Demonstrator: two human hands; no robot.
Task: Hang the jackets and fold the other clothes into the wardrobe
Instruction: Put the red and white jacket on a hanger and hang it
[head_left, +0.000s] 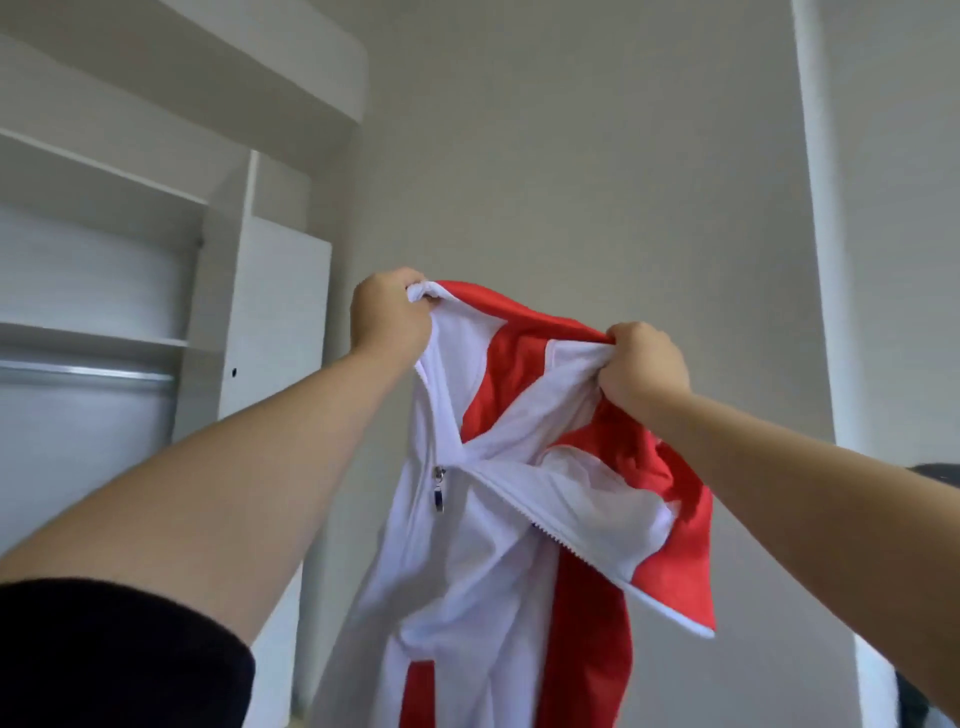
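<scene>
Fingers of the left hand (388, 317) and right hand (643, 364) clench the collar of the red-and-white jacket (498, 519), held aloft beside the wardrobe (260, 312), apparently to spread it for hanging.

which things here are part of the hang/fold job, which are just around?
In the job: red and white jacket, gripped at the top by left hand and right hand; wardrobe; its hanging rail.
Just around: wall; dark object at right edge, too cropped to identify.
</scene>
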